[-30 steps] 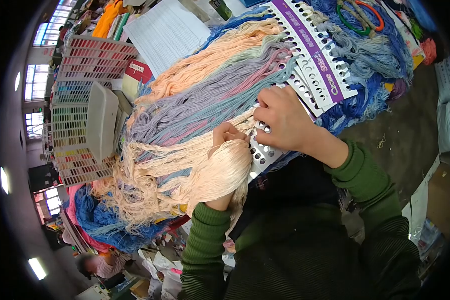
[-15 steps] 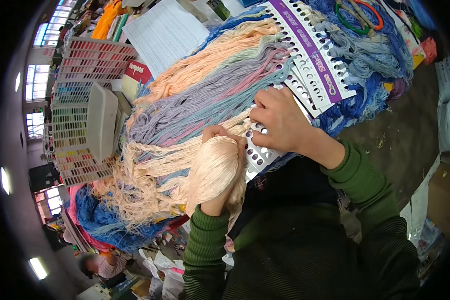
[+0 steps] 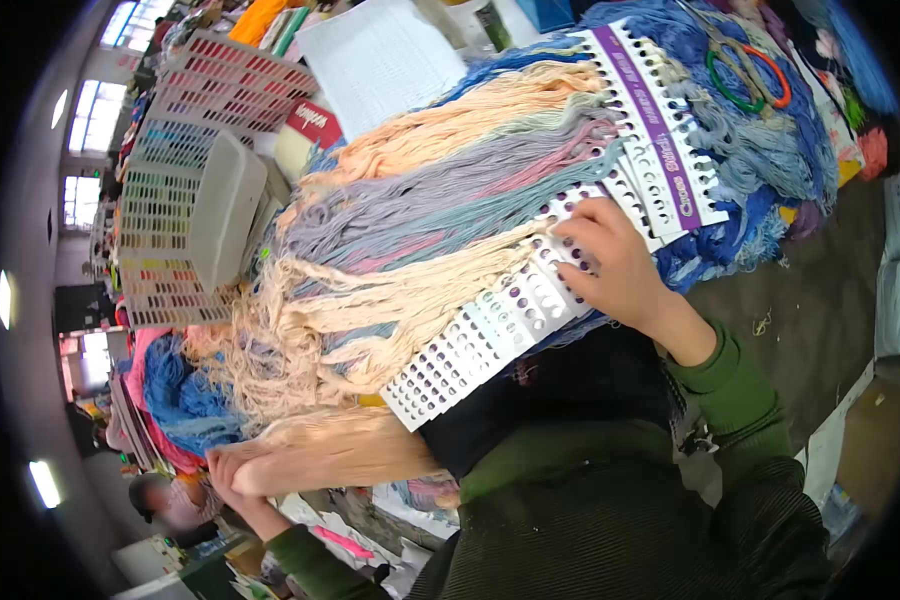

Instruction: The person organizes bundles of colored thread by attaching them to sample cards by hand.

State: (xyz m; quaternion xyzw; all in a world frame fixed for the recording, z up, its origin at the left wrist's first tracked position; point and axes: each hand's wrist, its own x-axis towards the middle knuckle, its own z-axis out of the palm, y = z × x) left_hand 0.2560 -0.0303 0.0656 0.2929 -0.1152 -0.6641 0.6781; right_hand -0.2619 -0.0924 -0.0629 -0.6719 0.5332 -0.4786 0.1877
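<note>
My left hand point(image 3: 238, 476) is closed round one end of a skein of cream embroidery floss point(image 3: 335, 452), which stretches to the right past the table's front edge and is slightly blurred. Over the white punched thread card point(image 3: 526, 308) is my right hand point(image 3: 615, 265), its thumb and index finger apart and nothing visible between them. Its fingertips are beside the ends of cream strands point(image 3: 460, 262) at the card's holes. Lilac threads point(image 3: 390, 205), teal threads and peach threads point(image 3: 470, 105) lie farther back. A purple-striped "Cross Stitch" card point(image 3: 660, 130) is beyond my right hand.
Scissors point(image 3: 740, 65) with green and red handles rest on blue yarn point(image 3: 760, 130). A written sheet point(image 3: 378, 70), a white plastic tub point(image 3: 228, 212) and a colour chart point(image 3: 165, 200) stand at the left back. A person point(image 3: 170, 500) is at the far lower left.
My left hand has swung left and down with the cream skein, drawing it out lengthwise and exposing the punched card. My right thumb and index finger have parted, and the view has shifted slightly.
</note>
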